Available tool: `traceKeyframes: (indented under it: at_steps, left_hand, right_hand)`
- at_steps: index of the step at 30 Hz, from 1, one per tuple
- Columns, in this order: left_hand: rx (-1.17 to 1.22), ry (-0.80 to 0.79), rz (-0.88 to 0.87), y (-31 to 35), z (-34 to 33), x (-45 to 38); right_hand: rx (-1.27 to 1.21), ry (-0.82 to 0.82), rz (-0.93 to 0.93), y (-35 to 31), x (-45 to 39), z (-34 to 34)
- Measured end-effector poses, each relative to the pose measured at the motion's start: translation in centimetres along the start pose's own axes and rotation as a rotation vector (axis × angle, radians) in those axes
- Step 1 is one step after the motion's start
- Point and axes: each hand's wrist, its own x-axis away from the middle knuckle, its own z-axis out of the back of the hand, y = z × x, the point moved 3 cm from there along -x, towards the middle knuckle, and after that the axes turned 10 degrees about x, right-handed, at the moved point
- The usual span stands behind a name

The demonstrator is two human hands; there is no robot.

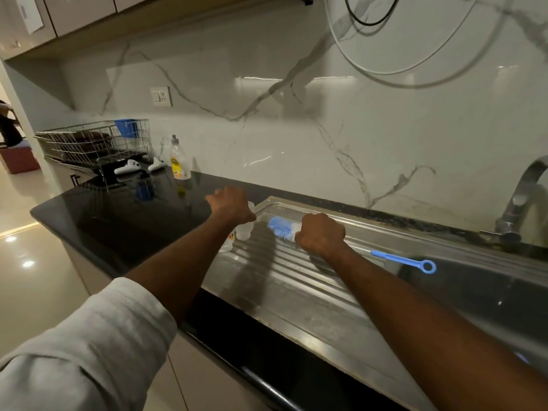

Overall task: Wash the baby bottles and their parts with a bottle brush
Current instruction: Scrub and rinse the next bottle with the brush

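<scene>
A blue and white bottle brush (281,226) lies across the ribbed steel drainboard (296,280), its blue looped handle (403,259) pointing toward the sink basin. My right hand (321,232) is curled round the brush's stem just behind the bristles. At the drainboard's left end stands a clear baby bottle (245,229). My left hand (234,206) comes down over its top with the fingers curled round it; the fingertips are hidden behind the hand. A second small clear part (226,244) sits beside the bottle, partly hidden by my left forearm.
The sink basin (474,292) lies to the right under a steel tap (522,200). A dish soap bottle (178,161) stands on the black counter (133,221) by the wall. Further left is a wire dish rack (89,146) with two white controllers (127,167) in front.
</scene>
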Motion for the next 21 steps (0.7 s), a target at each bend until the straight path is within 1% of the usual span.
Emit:
traceKeyframes:
  at_steps: [3, 8, 11, 13, 15, 17, 21]
  left_hand:
    - [0.022, -0.024, 0.004, -0.2, -0.2, -0.2]
    - [0.057, -0.004, 0.011, -0.4, -0.5, -0.4]
    - [0.056, 0.029, 0.009, -0.3, 0.1, -0.5]
    - [0.070, 0.086, -0.015, 0.2, 0.8, -0.5]
    - [0.100, 0.153, -0.076, 1.2, 1.4, -0.2]
    - [0.155, 0.185, -0.170, 2.8, 1.7, 0.4]
    - [0.354, 0.143, -0.367, 6.8, 0.8, 3.1]
  right_hand:
    - [0.010, -0.001, -0.007, 0.2, 0.1, 0.2]
    - [0.015, 0.000, -0.015, 0.5, 0.0, 0.1]
    - [0.017, 0.006, -0.024, 0.8, -0.1, 0.0]
    - [0.000, 0.037, -0.033, 1.1, 0.0, 0.2]
    - [-0.038, 0.092, -0.052, 1.4, 0.3, 0.7]
    - [-0.054, 0.142, -0.072, 2.2, 0.8, 1.4]
    - [-0.061, 0.161, -0.115, 5.1, 2.8, 2.6]
